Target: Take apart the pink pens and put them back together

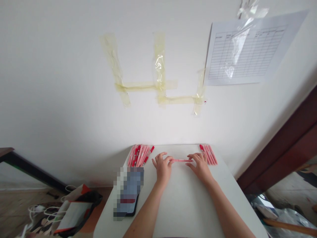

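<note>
A slim pink pen (pixel 182 160) is held level, side to side, between my two hands above the white table. My left hand (pixel 163 167) pinches its left end between thumb and forefinger, the other fingers raised. At the other end, the thumb and fingers of my right hand (pixel 201 167) close around the pen tip. A pile of pink and red pens (pixel 140 155) lies at the table's back left. Several pink pens (pixel 210 154), with a red one beside them, lie in a row close to my right hand.
A phone (pixel 130 191), its screen blurred, lies on the left of the white table (pixel 183 211). Behind stands a white wall with yellowed tape (pixel 159 66) and a printed sheet (pixel 242 53). A bag with white cables (pixel 76 211) is on the floor at left.
</note>
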